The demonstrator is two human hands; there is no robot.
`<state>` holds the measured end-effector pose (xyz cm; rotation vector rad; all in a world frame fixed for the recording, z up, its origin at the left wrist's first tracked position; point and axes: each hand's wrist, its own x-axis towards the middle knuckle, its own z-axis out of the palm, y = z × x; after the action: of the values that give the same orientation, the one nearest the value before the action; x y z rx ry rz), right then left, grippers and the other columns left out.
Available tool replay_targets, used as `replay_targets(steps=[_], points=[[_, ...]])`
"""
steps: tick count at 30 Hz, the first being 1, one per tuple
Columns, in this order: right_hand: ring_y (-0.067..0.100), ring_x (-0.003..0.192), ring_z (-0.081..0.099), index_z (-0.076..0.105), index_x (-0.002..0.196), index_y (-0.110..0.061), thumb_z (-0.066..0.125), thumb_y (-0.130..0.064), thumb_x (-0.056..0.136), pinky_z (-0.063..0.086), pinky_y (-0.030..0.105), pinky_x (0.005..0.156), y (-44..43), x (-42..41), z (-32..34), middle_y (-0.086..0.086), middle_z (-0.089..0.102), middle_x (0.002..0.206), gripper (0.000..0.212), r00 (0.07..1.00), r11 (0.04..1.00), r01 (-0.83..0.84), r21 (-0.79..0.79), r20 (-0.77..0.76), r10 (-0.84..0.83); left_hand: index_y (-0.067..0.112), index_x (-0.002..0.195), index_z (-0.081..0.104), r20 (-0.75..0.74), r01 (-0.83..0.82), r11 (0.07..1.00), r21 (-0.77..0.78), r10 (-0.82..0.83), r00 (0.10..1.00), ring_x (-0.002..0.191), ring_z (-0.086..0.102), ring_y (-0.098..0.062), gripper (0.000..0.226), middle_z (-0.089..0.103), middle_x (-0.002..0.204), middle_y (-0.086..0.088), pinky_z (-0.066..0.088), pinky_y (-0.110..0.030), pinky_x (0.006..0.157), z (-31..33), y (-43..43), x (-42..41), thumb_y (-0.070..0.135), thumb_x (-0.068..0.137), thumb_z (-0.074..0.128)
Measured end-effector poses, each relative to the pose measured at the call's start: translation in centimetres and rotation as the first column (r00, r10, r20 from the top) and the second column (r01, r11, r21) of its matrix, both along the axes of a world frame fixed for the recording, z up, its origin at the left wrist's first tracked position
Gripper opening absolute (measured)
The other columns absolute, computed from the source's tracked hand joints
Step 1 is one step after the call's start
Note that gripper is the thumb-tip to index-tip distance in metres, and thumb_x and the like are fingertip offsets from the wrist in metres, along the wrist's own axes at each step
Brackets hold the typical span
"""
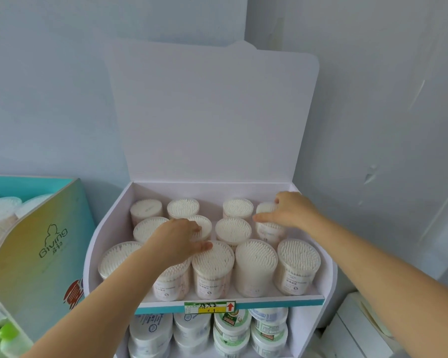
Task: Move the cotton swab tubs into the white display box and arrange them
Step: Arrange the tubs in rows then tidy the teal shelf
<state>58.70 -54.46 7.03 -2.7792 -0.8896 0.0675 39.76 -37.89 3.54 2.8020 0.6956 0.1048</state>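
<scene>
White display box (106, 224): lid stands open at the back; cotton swab tubs stand upright inside in three rows.
Front row: five tubs side by side behind the low front lip, the second partly hidden by the left forearm.
Right hand (289, 213): pinches the far right tub (267, 210) in the back right corner, thumb on its near left side, fingers over its far rim.
Far right tub: long axis roughly upright, perhaps leaning a little. Whether it is seated or lifted I cannot tell, since the hand covers its right side.
Left hand (177, 239): fingers lie on the lid of the middle tub (201, 224) in the second row, and the thumb touches the lid of the front tub (214, 264). It closes on nothing.
Gap (210, 205): a bare space in the back row between its second and third tubs, left of the right hand and beyond the left hand's fingertips.
Key relation: the held tub sits at the box's far right, so any shift goes leftward along the back wall. The right hand already has it.
Stage: box looks nearly full, so this is probably final straightening.
</scene>
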Motion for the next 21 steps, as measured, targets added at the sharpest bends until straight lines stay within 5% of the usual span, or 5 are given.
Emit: replay_targets(steps=[4, 8, 11, 13, 21], points=[[0.023, 0.099, 0.056, 0.058, 0.114, -0.011, 0.052, -0.071, 0.078, 0.040, 0.029, 0.073, 0.7, 0.1, -1.8, 0.005, 0.061, 0.112, 0.070, 0.988, 0.975, -0.105, -0.198, -0.134, 0.079, 0.025, 0.136, 0.045, 0.033, 0.005, 1.000, 0.001, -0.005, 0.999, 0.125, 0.046, -0.018, 0.062, 0.049, 0.139, 0.003, 0.037, -0.031, 0.100, -0.5, 0.3, -0.2, 0.059, 0.085, 0.051], [0.023, 0.084, 0.051, 0.048, 0.070, -0.017, 0.038, -0.068, 0.087, 0.034, 0.026, 0.058, 1.6, 0.8, -0.6, -0.002, 0.050, 0.076, 0.055, 0.985, 0.972, -0.126, -0.199, -0.140, 0.099, 0.026, 0.132, 0.049, 0.064, 0.022, 0.999, 0.036, -0.024, 0.998, 0.121, 0.048, -0.017, 0.055, 0.053, 0.134, 0.006, 0.038, -0.029, 0.096, -0.7, 0.7, -0.2, 0.058, 0.088, 0.046], [0.025, 0.107, 0.055, 0.059, 0.107, -0.011, 0.047, -0.064, 0.086, 0.044, 0.033, 0.079, 3.5, 0.9, 0.0, 0.005, 0.060, 0.112, 0.058, 0.988, 0.992, -0.125, -0.031, -0.098, 0.121, 0.027, 0.126, 0.054, 0.141, 0.003, 0.999, 0.041, -0.008, 0.990, 0.115, 0.050, -0.015, 0.051, 0.058, 0.123, 0.006, 0.040, -0.029, 0.092, -1.4, 0.8, -0.1, 0.058, 0.086, 0.047], [0.027, 0.125, 0.048, 0.046, 0.133, -0.008, 0.054, -0.060, 0.084, 0.042, 0.037, 0.095, 5.1, 0.3, 0.1, 0.007, 0.049, 0.138, 0.072, 0.991, 0.994, -0.104, 0.041, -0.081, 0.107, 0.025, 0.124, 0.054, 0.177, -0.003, 0.998, 0.059, -0.008, 0.984, 0.114, 0.049, -0.015, 0.050, 0.058, 0.120, 0.006, 0.039, -0.029, 0.091, -2.0, 0.7, -0.1, 0.058, 0.087, 0.047], [0.032, 0.120, 0.050, 0.041, 0.130, -0.010, 0.068, -0.054, 0.070, 0.045, 0.036, 0.093, 9.1, -0.5, -4.2, 0.013, 0.048, 0.131, 0.080, 0.985, 0.990, 0.069, 0.123, -0.164, -0.049, 0.021, 0.129, 0.050, 0.225, 0.009, 0.997, 0.080, -0.027, 0.974, 0.119, 0.046, -0.016, 0.051, 0.053, 0.129, 0.004, 0.037, -0.030, 0.096, -2.8, 0.4, -0.2, 0.053, 0.090, 0.043]])
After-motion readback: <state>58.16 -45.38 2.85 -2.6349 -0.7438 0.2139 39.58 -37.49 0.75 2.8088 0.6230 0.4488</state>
